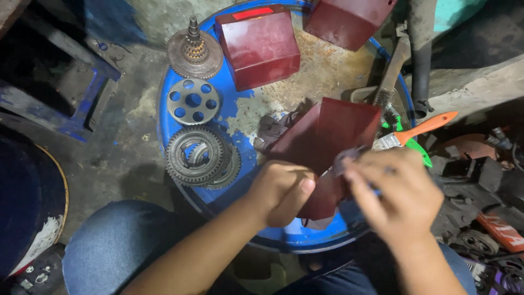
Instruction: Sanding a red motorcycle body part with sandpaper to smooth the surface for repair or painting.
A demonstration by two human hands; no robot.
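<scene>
Knees in blue jeans [103,246] frame the bottom of the view, and both forearms rise from there over a blue drum lid [169,117] that serves as a work surface. The left hand [281,191] is curled closed, clamping the near edge of a dark red metal box [327,134] — this box stands tilted on the lid, just in front of the person, its lower end hidden behind the knuckles. The right hand [398,194] is blurred; its fingers are pinched shut on a small greyish scrap [346,158] pressed against the box's right side, though what the scrap is cannot be told.

Left of the hands, two toothed ring gears [199,155] lie stacked on the lid's edge. Beyond them sits a flat disc with round holes [193,100], then a rusty gear with an upright shaft [194,50]. At the far side rest two more dark red boxes — one [259,46] on the lid, another [346,19] at its rim. To the right, an orange-handled brush [423,128] lies over a green tool [417,146], near a wire brush [390,76].
</scene>
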